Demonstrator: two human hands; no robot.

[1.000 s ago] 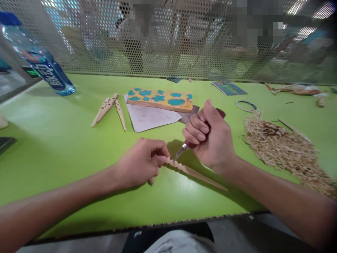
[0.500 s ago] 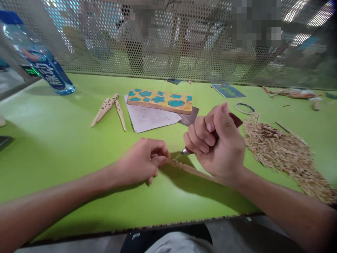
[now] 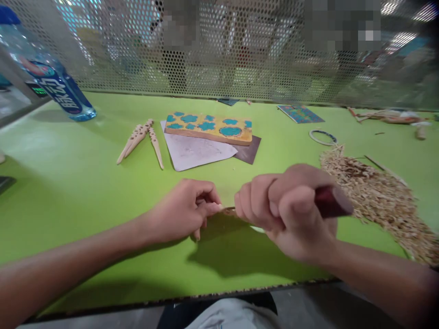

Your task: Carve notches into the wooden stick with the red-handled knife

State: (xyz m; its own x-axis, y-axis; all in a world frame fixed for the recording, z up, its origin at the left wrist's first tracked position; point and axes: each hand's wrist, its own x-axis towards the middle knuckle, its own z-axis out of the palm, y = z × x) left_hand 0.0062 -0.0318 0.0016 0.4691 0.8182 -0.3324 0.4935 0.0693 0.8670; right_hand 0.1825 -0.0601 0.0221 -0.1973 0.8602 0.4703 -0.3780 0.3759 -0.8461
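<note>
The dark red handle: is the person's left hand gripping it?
No, the right hand is wrapped around the dark red handle, while the left hand pinches the pale wooden piece.

A green tabletop point(image 3: 154, 269) spreads beneath the left hand point(image 3: 185, 208) and the right hand point(image 3: 291, 217). Beyond the left hand lies a white sheet point(image 3: 192, 155), with carved sticks point(image 3: 135, 135) and then a bottle point(image 3: 63, 91) farther left. Right of the right hand sits a heap of shavings point(image 3: 380, 201); a ring point(image 3: 320, 143) and a patterned card point(image 3: 302, 114) lie beyond it.
</note>
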